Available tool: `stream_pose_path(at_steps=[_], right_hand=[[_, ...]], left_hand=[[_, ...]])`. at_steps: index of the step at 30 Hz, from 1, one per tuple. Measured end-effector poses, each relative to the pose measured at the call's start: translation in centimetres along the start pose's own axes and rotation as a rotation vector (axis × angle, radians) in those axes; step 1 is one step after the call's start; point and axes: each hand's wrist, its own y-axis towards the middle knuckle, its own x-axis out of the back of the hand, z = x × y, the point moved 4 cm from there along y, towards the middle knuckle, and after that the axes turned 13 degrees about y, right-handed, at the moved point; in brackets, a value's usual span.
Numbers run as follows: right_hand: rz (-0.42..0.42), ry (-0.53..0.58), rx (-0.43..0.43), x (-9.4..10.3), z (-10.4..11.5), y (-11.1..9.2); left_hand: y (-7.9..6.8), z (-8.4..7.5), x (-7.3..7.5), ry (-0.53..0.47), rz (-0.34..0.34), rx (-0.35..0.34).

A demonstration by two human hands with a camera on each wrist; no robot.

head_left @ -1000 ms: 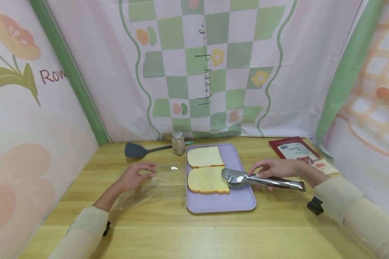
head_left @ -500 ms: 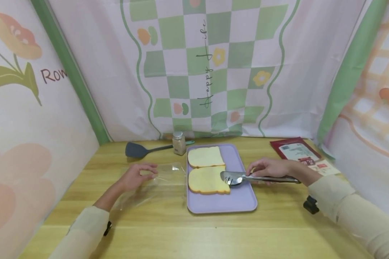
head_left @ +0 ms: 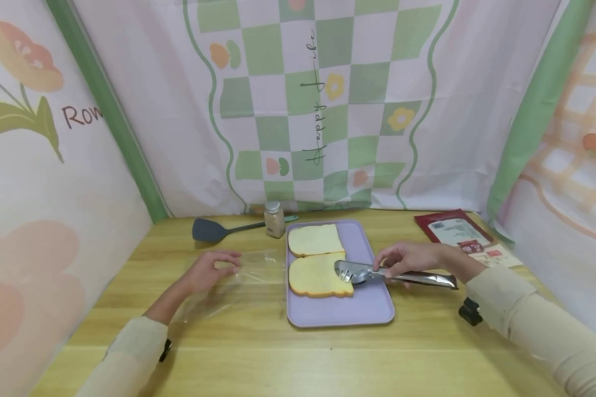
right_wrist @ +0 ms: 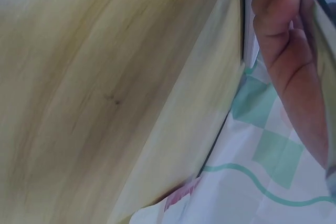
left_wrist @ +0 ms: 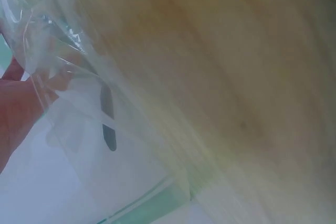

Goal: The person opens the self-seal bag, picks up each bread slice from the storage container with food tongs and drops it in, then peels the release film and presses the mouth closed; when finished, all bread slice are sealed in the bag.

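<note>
My left hand [head_left: 209,271] holds a clear plastic bag [head_left: 258,270] at its left part; the film partly covers the fingers in the left wrist view. The bag lies left of a lilac tray [head_left: 338,314] that bears two bread slices, a back slice [head_left: 315,240] and a front slice [head_left: 315,274]. With my right hand [head_left: 409,259] I grip metal tongs [head_left: 417,278] around the middle. Their slotted head overlaps the right edge of the front slice; whether the lower arm is under the bread is hidden. In the right wrist view only curled fingers [right_wrist: 286,40] and part of the tongs show.
Behind the bag lies a dark spatula [head_left: 211,230], and a small glass jar [head_left: 274,220] with a silver lid stands in front of its handle. A red and white packet [head_left: 454,229] lies at the back right. A patterned curtain [head_left: 323,110] hangs behind the table.
My right hand has moved slightly left with the tongs, and their head now reaches farther over the front bread slice. The left hand and bag have stayed nearly still.
</note>
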Motion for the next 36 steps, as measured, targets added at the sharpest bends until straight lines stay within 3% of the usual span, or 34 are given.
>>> stream_pose_path(at_steps=[11,24,36], right_hand=[[-0.010,-0.001,0.099,-0.1,0.1,0.0],[-0.195,-0.207,0.170,-1.4,1.1,-0.9],[-0.194,-0.210,0.236,-2.5,2.2,-1.7]], left_hand=[[0.1,-0.2,0.0,-0.008,0.007,0.004],[-0.1,-0.2,0.0,-0.014,-0.015,0.005],[-0.1,-0.1,0.1,-0.019,-0.025,0.013]])
